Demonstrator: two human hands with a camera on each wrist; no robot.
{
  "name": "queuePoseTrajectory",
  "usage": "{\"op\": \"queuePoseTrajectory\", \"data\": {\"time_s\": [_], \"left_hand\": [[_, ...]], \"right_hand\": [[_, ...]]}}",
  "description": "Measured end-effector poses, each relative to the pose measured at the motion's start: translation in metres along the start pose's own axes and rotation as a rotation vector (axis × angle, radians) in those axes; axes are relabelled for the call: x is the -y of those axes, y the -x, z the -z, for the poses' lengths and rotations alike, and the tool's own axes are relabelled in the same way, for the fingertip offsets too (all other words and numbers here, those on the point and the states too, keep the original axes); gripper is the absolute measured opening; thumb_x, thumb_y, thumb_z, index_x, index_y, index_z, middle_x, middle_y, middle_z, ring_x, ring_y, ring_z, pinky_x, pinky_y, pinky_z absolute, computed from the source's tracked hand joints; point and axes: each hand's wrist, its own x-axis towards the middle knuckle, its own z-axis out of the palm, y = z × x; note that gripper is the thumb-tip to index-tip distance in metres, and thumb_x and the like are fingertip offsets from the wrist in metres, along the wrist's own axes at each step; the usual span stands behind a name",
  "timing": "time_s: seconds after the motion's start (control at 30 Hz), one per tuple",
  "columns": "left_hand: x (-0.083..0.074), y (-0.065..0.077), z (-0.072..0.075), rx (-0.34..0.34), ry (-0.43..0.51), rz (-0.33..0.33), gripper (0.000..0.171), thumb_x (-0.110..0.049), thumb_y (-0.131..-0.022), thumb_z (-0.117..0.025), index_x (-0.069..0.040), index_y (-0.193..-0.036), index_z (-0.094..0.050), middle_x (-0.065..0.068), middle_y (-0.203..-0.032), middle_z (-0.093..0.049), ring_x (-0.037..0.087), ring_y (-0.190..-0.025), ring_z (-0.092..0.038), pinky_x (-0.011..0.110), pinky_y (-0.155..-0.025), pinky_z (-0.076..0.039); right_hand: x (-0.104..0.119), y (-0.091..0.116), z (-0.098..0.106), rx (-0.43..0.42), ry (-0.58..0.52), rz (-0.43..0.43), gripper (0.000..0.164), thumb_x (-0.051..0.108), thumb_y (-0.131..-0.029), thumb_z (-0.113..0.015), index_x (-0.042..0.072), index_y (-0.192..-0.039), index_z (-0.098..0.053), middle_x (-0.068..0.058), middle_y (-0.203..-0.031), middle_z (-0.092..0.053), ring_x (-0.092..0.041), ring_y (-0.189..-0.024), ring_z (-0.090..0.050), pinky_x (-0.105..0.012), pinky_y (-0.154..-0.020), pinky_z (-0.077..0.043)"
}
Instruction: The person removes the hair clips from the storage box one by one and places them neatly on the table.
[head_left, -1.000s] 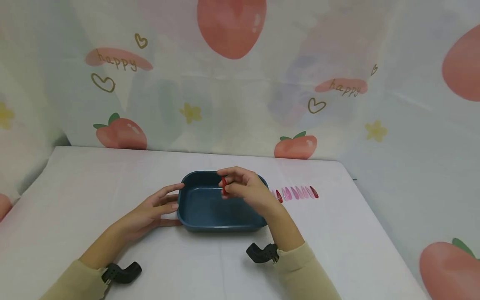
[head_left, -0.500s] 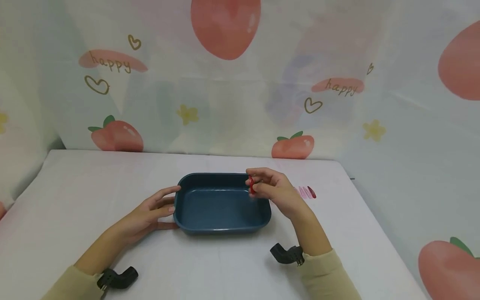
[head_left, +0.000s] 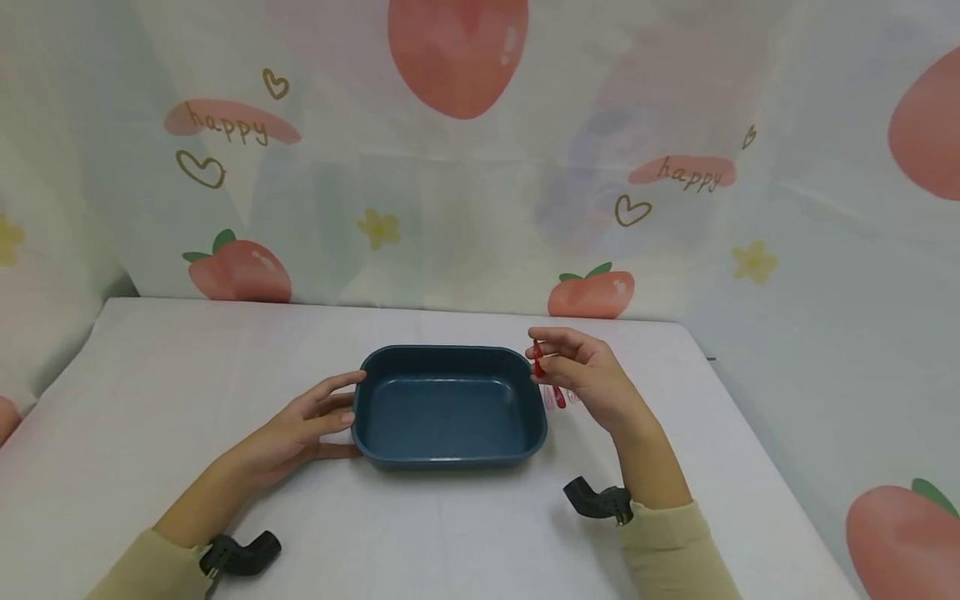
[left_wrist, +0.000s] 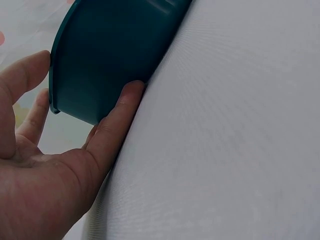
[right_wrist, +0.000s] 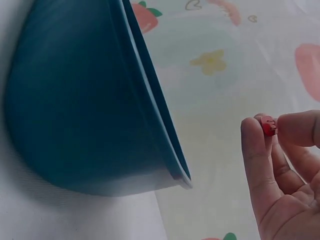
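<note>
My right hand (head_left: 588, 371) pinches a red hair clip (head_left: 537, 358) between thumb and fingers, held upright just off the right rim of a blue rectangular basin (head_left: 450, 460). The right wrist view shows the end of the same clip (right_wrist: 269, 126) at the fingertips, apart from the basin wall (right_wrist: 75, 100). On the other side, my left hand (head_left: 288, 429) rests its spread fingers against the basin's left outer wall. In the left wrist view, those fingertips touch the teal-looking wall (left_wrist: 95, 65) and its rim. Nothing lies on the visible basin floor.
Beneath my right hand, a red hair clip (head_left: 559, 397) and some pink clips (head_left: 548, 397) lie on the white tabletop (head_left: 450, 533); the hand hides the rest of their row. A fruit-printed curtain (head_left: 465, 217) hangs behind the table.
My right hand has moved right, from above the basin to beyond its right rim, still holding the red hair clip. My left hand stays at the basin's left side.
</note>
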Motion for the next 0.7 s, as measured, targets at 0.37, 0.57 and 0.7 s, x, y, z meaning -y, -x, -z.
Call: {"op": "queuePoseTrajectory", "data": {"time_s": [0.37,0.57,0.7], "left_hand": [[0.000,0.000,-0.001,-0.005,-0.003,0.002,0.062,-0.013,-0.103,-0.055,-0.020,-0.157,-0.026,0.020,-0.160,-0.020,0.040,-0.142,-0.033,0.058,-0.098,-0.051],[0.000,0.000,-0.001,-0.005,-0.005,0.000,0.063,-0.013,-0.103,-0.055,-0.020,-0.158,-0.026,0.020,-0.160,-0.020,0.039,-0.141,-0.034,0.058,-0.098,-0.051],[0.000,-0.001,-0.001,-0.006,-0.007,-0.001,0.063,-0.013,-0.103,-0.055,-0.020,-0.158,-0.025,0.020,-0.160,-0.020,0.039,-0.141,-0.034,0.058,-0.097,-0.051]], "right_hand": [[-0.002,0.003,0.015,-0.074,0.013,-0.003,0.037,-0.001,-0.098,-0.055,0.001,-0.135,-0.057,-0.006,-0.108,-0.065,-0.018,-0.097,-0.069,-0.032,-0.085,-0.059],[-0.004,0.005,0.027,-0.110,0.035,0.009,0.036,-0.001,-0.099,-0.054,0.002,-0.135,-0.057,-0.008,-0.110,-0.066,-0.017,-0.097,-0.068,-0.031,-0.085,-0.059],[-0.003,0.007,0.033,-0.142,0.035,0.004,0.035,0.001,-0.099,-0.055,0.003,-0.134,-0.058,-0.009,-0.110,-0.065,-0.017,-0.094,-0.068,-0.030,-0.084,-0.060]]}}
